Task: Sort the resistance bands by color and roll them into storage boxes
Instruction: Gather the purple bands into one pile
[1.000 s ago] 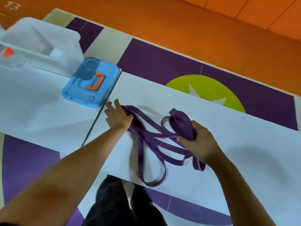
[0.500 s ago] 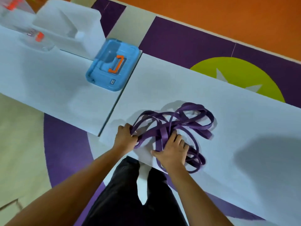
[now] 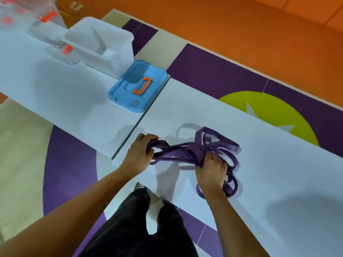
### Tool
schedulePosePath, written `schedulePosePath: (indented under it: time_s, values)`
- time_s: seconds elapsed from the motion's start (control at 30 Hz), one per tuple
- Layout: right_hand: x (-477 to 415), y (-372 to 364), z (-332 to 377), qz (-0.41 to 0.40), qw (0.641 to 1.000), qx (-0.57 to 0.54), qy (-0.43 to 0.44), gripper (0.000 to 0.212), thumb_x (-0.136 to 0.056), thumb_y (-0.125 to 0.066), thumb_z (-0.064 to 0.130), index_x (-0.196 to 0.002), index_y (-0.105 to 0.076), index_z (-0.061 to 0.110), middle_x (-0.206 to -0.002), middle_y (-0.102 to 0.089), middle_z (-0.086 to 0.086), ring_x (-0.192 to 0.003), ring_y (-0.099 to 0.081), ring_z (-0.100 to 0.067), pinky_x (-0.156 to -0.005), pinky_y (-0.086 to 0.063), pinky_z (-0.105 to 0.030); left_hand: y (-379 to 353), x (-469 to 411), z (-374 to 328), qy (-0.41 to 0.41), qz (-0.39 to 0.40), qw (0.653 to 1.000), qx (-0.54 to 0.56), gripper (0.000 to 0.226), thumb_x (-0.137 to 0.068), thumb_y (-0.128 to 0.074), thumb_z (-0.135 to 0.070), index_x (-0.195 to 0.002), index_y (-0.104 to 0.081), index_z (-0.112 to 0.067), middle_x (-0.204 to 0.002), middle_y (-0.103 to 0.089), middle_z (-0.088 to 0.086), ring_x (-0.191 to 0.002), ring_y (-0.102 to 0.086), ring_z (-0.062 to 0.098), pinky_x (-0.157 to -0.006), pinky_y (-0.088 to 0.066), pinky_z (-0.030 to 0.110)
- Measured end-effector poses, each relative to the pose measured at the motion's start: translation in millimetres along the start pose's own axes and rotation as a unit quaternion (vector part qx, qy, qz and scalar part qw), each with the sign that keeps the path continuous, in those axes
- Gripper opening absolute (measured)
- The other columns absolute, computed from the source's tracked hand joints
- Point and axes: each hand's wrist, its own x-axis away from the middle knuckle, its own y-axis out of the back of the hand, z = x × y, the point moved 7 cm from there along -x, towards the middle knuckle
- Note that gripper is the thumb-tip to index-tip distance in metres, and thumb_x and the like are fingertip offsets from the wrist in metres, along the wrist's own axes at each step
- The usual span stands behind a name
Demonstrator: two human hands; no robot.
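A bunch of purple resistance bands (image 3: 219, 143) lies gathered on the white table (image 3: 278, 164) near its front edge. My left hand (image 3: 139, 154) grips the bunch's left end, fingers curled round the strands. About a hand's width to the right, my right hand (image 3: 211, 171) clutches the middle of the bunch, where the strands cross. Loose loops spill out to the right and below my right hand. A translucent white storage box (image 3: 104, 47) stands open at the back left, with its blue lid (image 3: 137, 88), orange handle up, lying flat beside it.
A second white table (image 3: 55, 93) joins on the left, with a narrow gap between the two. More clear boxes with orange latches (image 3: 46, 17) stand blurred at the far left. The floor is orange, purple and green. My dark trousers show below the table edge.
The loose spread of bands has been drawn together into a tighter bunch between my hands. My right hand went from pressing flat to clutching the strands. The view shifted right.
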Motion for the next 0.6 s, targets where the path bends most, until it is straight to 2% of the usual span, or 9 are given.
schedulePosePath:
  time_s: [0.1,0.2,0.33,0.4,0.47,0.6]
  values:
    - [-7.2,33.9,23.1,-0.066,0.996,-0.038,0.046,0.036,-0.060,-0.084,0.006,-0.091,-0.066,0.002,-0.086,-0.067,-0.014,-0.081,-0.066,-0.038,-0.082,-0.051,-0.049,30.3,4.2,-9.1,-0.037,-0.054,0.997,0.042,0.051,-0.084,-0.052,0.008,-0.123,-0.065,-0.023,-0.112,-0.056,-0.001,-0.100,-0.060,0.016,-0.095,-0.051,0.035]
    - [-15.0,66.3,57.0,-0.101,0.987,-0.104,0.069,0.031,-0.061,-0.079,0.003,-0.087,-0.063,-0.001,-0.088,-0.065,-0.017,-0.084,-0.064,-0.041,-0.084,-0.052,-0.054,70.7,12.8,-10.8,-0.049,-0.082,0.992,0.085,0.052,-0.085,-0.048,0.007,-0.117,-0.066,-0.029,-0.109,-0.055,-0.012,-0.098,-0.062,0.008,-0.087,-0.057,0.034]
    - [-16.9,102.6,122.3,-0.103,0.975,-0.157,0.116,0.022,-0.064,-0.066,0.011,-0.081,-0.056,0.003,-0.084,-0.060,-0.012,-0.083,-0.060,-0.039,-0.085,-0.050,-0.052,139.6,26.5,-0.2,-0.046,-0.145,0.979,0.139,0.051,-0.086,-0.047,0.008,-0.115,-0.067,-0.029,-0.110,-0.057,-0.010,-0.093,-0.064,0.008,-0.077,-0.060,0.034]
    - [-13.2,119.1,163.9,-0.101,0.973,-0.162,0.131,0.027,-0.066,-0.061,0.016,-0.089,-0.060,0.003,-0.090,-0.062,-0.011,-0.088,-0.058,-0.037,-0.088,-0.048,-0.050,178.3,35.5,11.7,-0.049,-0.181,0.970,0.155,0.051,-0.086,-0.047,0.009,-0.115,-0.067,-0.028,-0.111,-0.059,-0.008,-0.091,-0.065,0.010,-0.075,-0.060,0.033]
    - [-8.0,131.3,205.9,-0.108,0.969,-0.167,0.150,0.026,-0.070,-0.066,0.008,-0.096,-0.062,0.004,-0.097,-0.063,-0.011,-0.092,-0.058,-0.036,-0.092,-0.046,-0.049,212.8,43.1,26.7,-0.049,-0.205,0.961,0.181,0.051,-0.087,-0.047,0.010,-0.117,-0.067,-0.025,-0.111,-0.059,-0.005,-0.086,-0.067,0.013,-0.069,-0.062,0.035]
    - [2.2,136.4,298.5,-0.102,0.964,-0.152,0.191,0.028,-0.075,-0.064,0.005,-0.103,-0.062,0.007,-0.101,-0.063,-0.008,-0.087,-0.057,-0.032,-0.093,-0.045,-0.048,282.8,56.1,66.1,-0.042,-0.242,0.945,0.216,0.048,-0.089,-0.045,0.012,-0.118,-0.067,-0.019,-0.112,-0.057,0.001,-0.083,-0.069,0.011,-0.062,-0.059,0.021]
